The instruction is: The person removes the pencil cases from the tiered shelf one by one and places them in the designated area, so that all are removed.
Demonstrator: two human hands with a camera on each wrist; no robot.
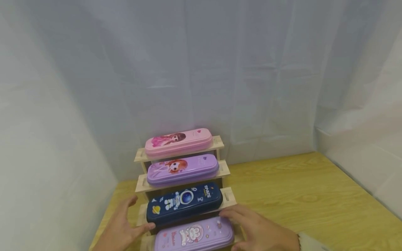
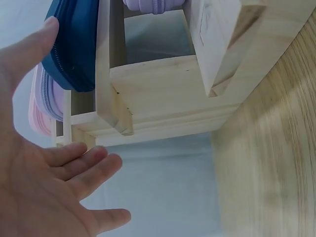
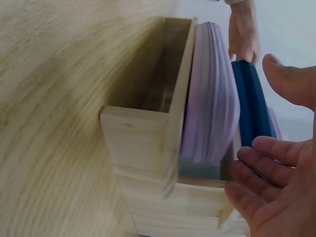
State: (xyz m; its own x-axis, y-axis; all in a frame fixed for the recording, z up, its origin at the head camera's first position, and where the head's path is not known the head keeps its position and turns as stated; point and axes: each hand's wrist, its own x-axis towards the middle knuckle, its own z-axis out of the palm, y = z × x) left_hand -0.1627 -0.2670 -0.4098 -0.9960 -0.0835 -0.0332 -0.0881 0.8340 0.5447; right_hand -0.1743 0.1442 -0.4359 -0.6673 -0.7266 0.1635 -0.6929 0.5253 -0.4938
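Observation:
On a stepped wooden rack point(image 1: 230, 197) lie a pink case point(image 1: 188, 139), a purple case point(image 1: 194, 167), a dark blue astronaut case point(image 1: 201, 200) and, lowest, a light purple rabbit case point(image 1: 215, 233). My left hand point(image 1: 117, 226) has its thumb at the blue case's left end, touching it as seen in the left wrist view, where the hand point(image 2: 44, 187) has its fingers spread. My right hand point(image 1: 260, 228) is by the right ends of the two lower cases. In the right wrist view its fingers point(image 3: 266, 170) lie relaxed beside the blue case point(image 3: 252, 103), thumb apart; contact cannot be told.
A wooden table point(image 1: 282, 188) extends to the right of the rack. Pale sheets point(image 1: 204, 69) hang behind it and on both sides. The right wrist view shows an open slot in the rack's front point(image 3: 133, 131), beside the rabbit case.

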